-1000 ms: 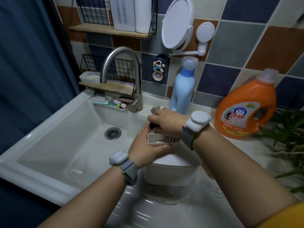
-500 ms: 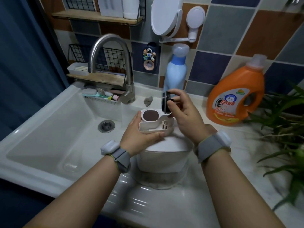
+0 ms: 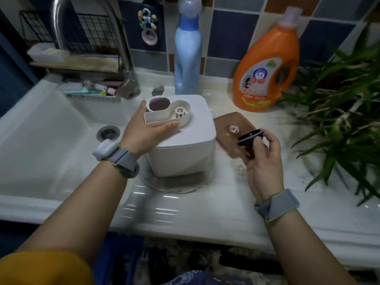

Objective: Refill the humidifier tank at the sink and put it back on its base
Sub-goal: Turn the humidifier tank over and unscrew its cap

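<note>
The white humidifier tank (image 3: pixel 185 145) stands upside down on the counter beside the sink (image 3: pixel 41 140), its round fill opening (image 3: pixel 160 103) uncovered and facing up. My left hand (image 3: pixel 147 130) grips the raised fitting around that opening. My right hand (image 3: pixel 261 155) holds the black tank cap (image 3: pixel 249 137) out to the right of the tank, just over a brown humidifier base (image 3: pixel 232 128) lying on the counter.
The chrome faucet (image 3: pixel 123 58) arches over the basin at the back left, above the drain (image 3: pixel 108 133). A blue bottle (image 3: pixel 188 56) and an orange detergent jug (image 3: pixel 267 66) stand against the tiled wall. Plant leaves (image 3: pixel 345 103) hang in from the right.
My right hand unscrewed the cap from the tank opening, lifted it off and carried it right and down beside the tank. My left hand kept its grip. The view tilted downward.
</note>
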Motion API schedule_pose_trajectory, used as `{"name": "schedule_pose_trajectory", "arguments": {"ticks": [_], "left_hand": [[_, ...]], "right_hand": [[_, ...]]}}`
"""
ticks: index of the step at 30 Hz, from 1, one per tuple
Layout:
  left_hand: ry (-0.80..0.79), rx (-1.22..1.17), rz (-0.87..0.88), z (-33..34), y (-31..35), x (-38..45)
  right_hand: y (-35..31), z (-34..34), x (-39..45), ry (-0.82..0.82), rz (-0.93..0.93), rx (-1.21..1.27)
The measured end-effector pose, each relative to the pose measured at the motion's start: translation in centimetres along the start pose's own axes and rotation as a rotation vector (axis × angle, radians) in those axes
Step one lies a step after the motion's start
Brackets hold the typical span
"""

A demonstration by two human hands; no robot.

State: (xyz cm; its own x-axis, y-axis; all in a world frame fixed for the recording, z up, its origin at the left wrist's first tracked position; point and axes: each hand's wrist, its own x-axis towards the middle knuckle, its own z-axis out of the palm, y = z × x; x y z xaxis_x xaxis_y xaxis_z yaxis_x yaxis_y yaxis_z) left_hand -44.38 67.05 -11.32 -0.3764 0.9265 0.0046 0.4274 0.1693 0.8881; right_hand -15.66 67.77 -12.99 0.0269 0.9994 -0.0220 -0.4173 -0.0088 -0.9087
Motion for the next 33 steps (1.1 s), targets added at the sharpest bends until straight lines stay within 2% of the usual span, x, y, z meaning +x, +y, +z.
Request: {"name": "schedule_pose_trajectory", "arguments": {"ticks": [5,10,13,16,19,25,30,33], "left_hand": [[-0.034,-0.01,0.021,0.5,0.0,0.1],[-0.04,-0.034,0.058,1.1,0.7,-0.6],[-0.044,-0.06,0.061,1.3,1.2,-1.0],[-0.061,-0.07,0.073,1.6,1.5,-1.3],[-0.065,-0.083,0.081,1.7,1.5,-1.5],[-0.085,-0.098,0.111,1.7,1.7,-1.6],[-0.081,-0.129,0.113,1.6,1.3,-1.7],[-0.095,-0.123,0.106,1.8,1.4,-1.6]], "right_hand": [[2.5,-3.8,-3.7,0.102,0.026,-0.163],[5.5,-5.7,-5.8,0.058,0.067,-0.586],[6.8,-6.4,-6.2,0.076,-0.037,-0.845],[7.3,-6.2,-6.6,0.056,-0.201,-0.991],[7.6,-5.7,-6.9,0.083,-0.257,-1.043],[8.3,-5.5,-7.0,0.183,-0.246,-1.011],[8.2,-5.5,-7.1,0.171,-0.173,-1.037],[7.8,-5.2,-7.5,0.17,-0.202,-1.104]]}}
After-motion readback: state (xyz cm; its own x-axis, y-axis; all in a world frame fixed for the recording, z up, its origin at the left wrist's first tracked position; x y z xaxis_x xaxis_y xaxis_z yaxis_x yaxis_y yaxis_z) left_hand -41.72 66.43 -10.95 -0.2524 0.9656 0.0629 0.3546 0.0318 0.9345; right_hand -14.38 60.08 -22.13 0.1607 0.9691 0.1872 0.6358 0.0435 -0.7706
